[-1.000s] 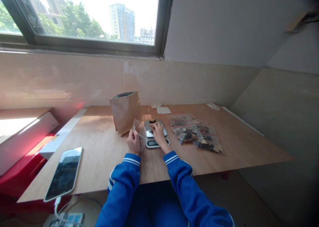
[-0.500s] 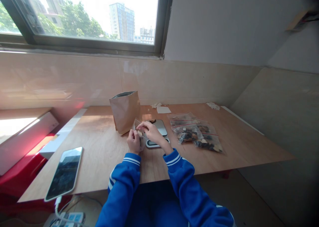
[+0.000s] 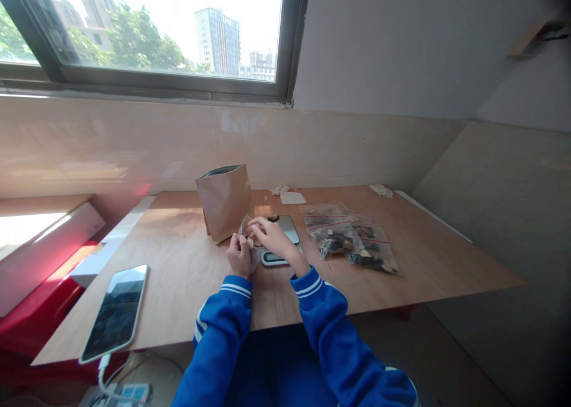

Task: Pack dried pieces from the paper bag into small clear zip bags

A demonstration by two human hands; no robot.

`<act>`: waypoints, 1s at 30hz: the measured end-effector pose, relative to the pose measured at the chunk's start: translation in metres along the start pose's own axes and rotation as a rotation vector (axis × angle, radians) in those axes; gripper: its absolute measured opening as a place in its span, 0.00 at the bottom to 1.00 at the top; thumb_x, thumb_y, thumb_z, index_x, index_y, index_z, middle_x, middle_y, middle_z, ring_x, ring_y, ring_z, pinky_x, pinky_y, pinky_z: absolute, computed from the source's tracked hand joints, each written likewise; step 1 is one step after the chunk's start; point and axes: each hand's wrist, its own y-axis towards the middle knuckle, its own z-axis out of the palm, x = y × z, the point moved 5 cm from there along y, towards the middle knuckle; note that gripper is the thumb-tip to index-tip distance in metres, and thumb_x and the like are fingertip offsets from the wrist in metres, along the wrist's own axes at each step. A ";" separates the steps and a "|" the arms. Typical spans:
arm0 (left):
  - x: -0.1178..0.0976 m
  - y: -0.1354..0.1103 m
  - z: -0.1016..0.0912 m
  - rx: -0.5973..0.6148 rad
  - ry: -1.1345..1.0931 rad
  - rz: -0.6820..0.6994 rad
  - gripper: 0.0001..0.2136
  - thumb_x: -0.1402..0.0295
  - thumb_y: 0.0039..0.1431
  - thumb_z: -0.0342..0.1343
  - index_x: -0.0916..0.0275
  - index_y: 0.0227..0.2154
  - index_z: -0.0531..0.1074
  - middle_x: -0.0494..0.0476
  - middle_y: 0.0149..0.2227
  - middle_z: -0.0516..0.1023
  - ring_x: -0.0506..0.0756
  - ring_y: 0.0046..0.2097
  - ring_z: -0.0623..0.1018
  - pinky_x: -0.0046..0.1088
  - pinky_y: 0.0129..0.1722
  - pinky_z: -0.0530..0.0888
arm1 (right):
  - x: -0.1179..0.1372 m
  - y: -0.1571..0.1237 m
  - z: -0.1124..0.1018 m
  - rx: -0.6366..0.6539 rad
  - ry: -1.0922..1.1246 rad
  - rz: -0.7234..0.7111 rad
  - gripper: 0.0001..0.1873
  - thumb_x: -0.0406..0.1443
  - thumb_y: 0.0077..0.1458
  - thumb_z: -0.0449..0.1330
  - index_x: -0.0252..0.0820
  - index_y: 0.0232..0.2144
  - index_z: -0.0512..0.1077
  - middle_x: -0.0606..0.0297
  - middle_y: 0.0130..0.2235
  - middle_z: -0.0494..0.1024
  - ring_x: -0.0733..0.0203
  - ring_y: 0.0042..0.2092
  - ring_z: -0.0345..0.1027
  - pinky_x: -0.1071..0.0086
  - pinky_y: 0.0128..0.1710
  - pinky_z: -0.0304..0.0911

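Note:
My left hand (image 3: 239, 254) is closed on the edge of a small clear plastic bag (image 3: 256, 258) with pale pieces inside. At the bag's mouth is my right hand (image 3: 270, 235), its fingers bent and close together; whether they pinch a piece is too small to make out. Partly behind my right hand lies a white kitchen scale (image 3: 288, 227) with a dark dried piece (image 3: 273, 218) on its plate. Just beyond my left hand stands a brown paper bag (image 3: 225, 202), upright with its top open.
Several filled zip bags (image 3: 352, 240) lie on the right of the wooden table (image 3: 423, 258). A phone (image 3: 116, 312) on a charging cable lies at the front left. White paper (image 3: 293, 198) and crumpled tissue (image 3: 380, 190) are at the back.
My right hand has shifted slightly at the mouth of the plastic bag. My left hand keeps its hold, and the other things stay in place.

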 end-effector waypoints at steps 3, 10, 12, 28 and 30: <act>-0.001 0.000 0.000 0.002 -0.005 0.003 0.15 0.60 0.60 0.47 0.59 0.20 0.56 0.44 0.17 0.59 0.48 0.21 0.60 0.23 0.24 0.61 | 0.001 -0.002 -0.004 -0.023 -0.002 0.000 0.12 0.36 0.62 0.50 0.43 0.43 0.71 0.64 0.33 0.80 0.61 0.37 0.75 0.71 0.37 0.66; 0.003 -0.001 0.000 0.005 -0.018 0.008 0.15 0.59 0.61 0.46 0.59 0.21 0.57 0.45 0.17 0.58 0.48 0.21 0.60 0.23 0.23 0.60 | -0.003 -0.001 -0.006 -0.035 0.010 -0.027 0.10 0.33 0.60 0.52 0.42 0.41 0.72 0.63 0.36 0.80 0.62 0.40 0.75 0.71 0.40 0.67; 0.003 -0.001 0.000 0.000 -0.017 0.012 0.15 0.59 0.61 0.45 0.58 0.21 0.57 0.45 0.17 0.58 0.48 0.21 0.60 0.24 0.22 0.60 | -0.003 -0.001 -0.005 0.001 0.012 -0.073 0.09 0.30 0.56 0.55 0.41 0.39 0.73 0.63 0.37 0.80 0.62 0.40 0.75 0.71 0.41 0.67; 0.002 -0.002 -0.001 -0.017 -0.041 0.023 0.17 0.58 0.63 0.44 0.58 0.20 0.55 0.45 0.17 0.56 0.48 0.20 0.59 0.23 0.22 0.59 | -0.009 0.011 -0.021 -0.313 -0.165 -0.166 0.12 0.32 0.60 0.50 0.40 0.38 0.74 0.60 0.41 0.78 0.60 0.45 0.71 0.68 0.47 0.63; 0.002 -0.002 -0.001 -0.016 -0.061 0.012 0.17 0.57 0.63 0.45 0.58 0.20 0.55 0.45 0.17 0.55 0.48 0.20 0.58 0.23 0.21 0.59 | -0.033 0.022 -0.025 -0.374 -0.258 -0.122 0.15 0.28 0.59 0.49 0.37 0.42 0.72 0.56 0.46 0.76 0.59 0.50 0.68 0.66 0.52 0.60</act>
